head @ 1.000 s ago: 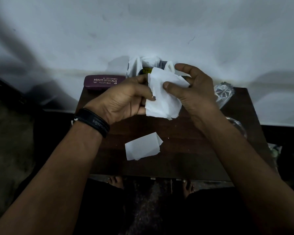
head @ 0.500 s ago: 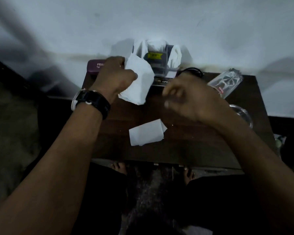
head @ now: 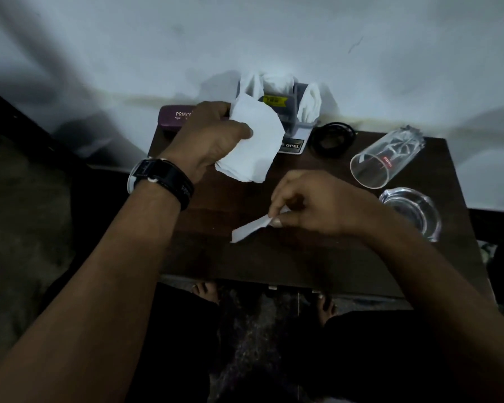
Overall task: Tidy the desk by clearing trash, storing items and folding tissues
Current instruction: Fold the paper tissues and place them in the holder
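My left hand (head: 210, 138) holds a folded white tissue (head: 252, 144) up above the far left part of the dark wooden desk (head: 303, 257), thumb pressed on its face. Near the desk's middle my right hand (head: 312, 205) pinches the right end of a second folded tissue (head: 249, 228), lifting that end while the other end touches the desk. Behind the left hand, against the wall, stands a grey organiser (head: 297, 114) with white tissues stuck in it.
A maroon spectacle case (head: 173, 119) lies at the far left corner, partly hidden by my left hand. A coiled black cable (head: 332, 139) sits beside the organiser. At the right lie a tipped clear glass (head: 386, 157) and a glass ashtray (head: 412, 212). My feet show under the near edge.
My right hand let go of the tissue held by both hands, dropped to the desk and pinched the second tissue. My left hand carried its tissue toward the far left.
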`<control>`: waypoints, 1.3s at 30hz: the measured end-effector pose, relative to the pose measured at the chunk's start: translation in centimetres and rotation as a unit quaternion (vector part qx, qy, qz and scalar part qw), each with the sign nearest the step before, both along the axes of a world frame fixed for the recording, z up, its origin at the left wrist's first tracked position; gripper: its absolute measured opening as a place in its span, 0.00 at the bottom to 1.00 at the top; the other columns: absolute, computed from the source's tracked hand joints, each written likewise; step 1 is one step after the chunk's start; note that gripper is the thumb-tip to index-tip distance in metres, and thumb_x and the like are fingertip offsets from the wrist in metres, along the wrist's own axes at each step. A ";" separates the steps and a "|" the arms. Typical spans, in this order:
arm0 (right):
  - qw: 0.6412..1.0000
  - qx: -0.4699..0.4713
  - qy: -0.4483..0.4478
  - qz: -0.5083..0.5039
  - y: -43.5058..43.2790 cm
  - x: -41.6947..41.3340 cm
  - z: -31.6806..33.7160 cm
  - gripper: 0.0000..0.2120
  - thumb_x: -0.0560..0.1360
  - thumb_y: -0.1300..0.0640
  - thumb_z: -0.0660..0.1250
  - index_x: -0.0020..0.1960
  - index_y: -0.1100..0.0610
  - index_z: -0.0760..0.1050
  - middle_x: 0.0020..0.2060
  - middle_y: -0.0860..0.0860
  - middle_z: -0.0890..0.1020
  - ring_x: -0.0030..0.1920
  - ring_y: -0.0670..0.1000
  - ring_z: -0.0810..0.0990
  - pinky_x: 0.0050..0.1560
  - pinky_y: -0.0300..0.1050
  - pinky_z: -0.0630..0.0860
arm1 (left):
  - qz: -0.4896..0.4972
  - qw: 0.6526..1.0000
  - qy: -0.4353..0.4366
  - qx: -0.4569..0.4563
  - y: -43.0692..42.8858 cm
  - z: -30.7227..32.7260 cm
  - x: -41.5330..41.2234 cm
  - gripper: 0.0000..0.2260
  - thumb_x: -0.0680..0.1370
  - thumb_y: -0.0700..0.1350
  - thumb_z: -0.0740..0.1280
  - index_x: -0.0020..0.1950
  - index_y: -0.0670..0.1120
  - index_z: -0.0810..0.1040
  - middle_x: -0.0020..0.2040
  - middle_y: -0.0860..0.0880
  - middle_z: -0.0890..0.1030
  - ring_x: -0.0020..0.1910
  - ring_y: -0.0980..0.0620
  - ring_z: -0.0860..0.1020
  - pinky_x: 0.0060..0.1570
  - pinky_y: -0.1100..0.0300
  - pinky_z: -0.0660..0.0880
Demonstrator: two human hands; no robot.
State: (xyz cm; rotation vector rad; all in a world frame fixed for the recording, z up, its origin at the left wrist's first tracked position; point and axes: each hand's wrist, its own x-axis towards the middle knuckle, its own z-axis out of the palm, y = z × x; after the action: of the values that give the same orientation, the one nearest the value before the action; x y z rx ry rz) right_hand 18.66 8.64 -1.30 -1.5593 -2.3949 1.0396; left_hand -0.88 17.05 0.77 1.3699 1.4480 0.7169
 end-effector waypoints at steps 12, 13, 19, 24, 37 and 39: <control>0.835 -0.038 0.413 -0.362 0.7 0.7 3.8 0.06 0.76 0.59 0.74 0.52 0.58 0.86 0.41 0.52 0.88 0.39 0.48 0.84 0.44 0.45 0.83 | -0.066 0.956 -0.268 -0.097 -1.2 0.5 1.8 0.14 0.80 0.41 0.71 0.64 0.37 0.81 0.60 0.38 0.84 0.60 0.40 0.84 0.59 0.45 0.81; 0.831 -0.032 0.413 -0.371 0.8 0.8 3.7 0.05 0.76 0.59 0.74 0.51 0.57 0.86 0.41 0.52 0.88 0.40 0.48 0.84 0.44 0.44 0.83 | -0.067 0.956 -0.271 -0.093 -1.2 0.4 1.9 0.13 0.80 0.40 0.71 0.63 0.37 0.82 0.60 0.39 0.85 0.59 0.41 0.84 0.57 0.47 0.82; 0.786 0.074 0.410 -0.457 0.9 0.5 3.2 0.07 0.75 0.55 0.76 0.52 0.56 0.87 0.42 0.51 0.88 0.39 0.47 0.83 0.38 0.38 0.79 | 0.044 0.957 -0.279 -0.058 -0.9 0.4 2.8 0.11 0.78 0.32 0.70 0.59 0.39 0.84 0.54 0.44 0.88 0.53 0.46 0.86 0.51 0.53 0.84; 0.770 0.118 0.410 -0.474 0.9 -0.6 3.2 0.05 0.74 0.55 0.77 0.49 0.54 0.86 0.42 0.48 0.88 0.40 0.47 0.84 0.46 0.43 0.82 | 0.082 0.947 -0.307 -0.042 -1.0 0.3 3.5 0.10 0.79 0.34 0.69 0.60 0.40 0.83 0.54 0.44 0.87 0.53 0.47 0.86 0.52 0.53 0.84; 0.773 0.011 0.446 -0.452 1.1 -0.2 3.9 0.01 0.75 0.56 0.75 0.46 0.51 0.86 0.34 0.48 0.85 0.39 0.46 0.82 0.36 0.39 0.76 | 0.061 0.922 -0.378 -0.053 -1.5 0.7 4.6 0.11 0.83 0.40 0.67 0.62 0.38 0.81 0.59 0.42 0.86 0.58 0.43 0.85 0.60 0.46 0.81; 0.727 -0.019 0.491 -0.479 1.2 0.1 3.9 0.02 0.76 0.57 0.75 0.47 0.54 0.85 0.37 0.53 0.84 0.40 0.51 0.81 0.35 0.41 0.75 | 0.061 0.928 -0.365 -0.045 -1.4 0.6 4.5 0.11 0.83 0.40 0.66 0.63 0.38 0.81 0.61 0.42 0.85 0.59 0.45 0.84 0.59 0.46 0.82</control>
State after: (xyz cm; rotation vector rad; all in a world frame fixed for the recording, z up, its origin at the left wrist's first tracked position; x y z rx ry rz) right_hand 18.80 9.86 2.63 -1.3642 -0.6912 1.1489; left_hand 3.64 15.64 1.41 0.8027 0.9483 1.0830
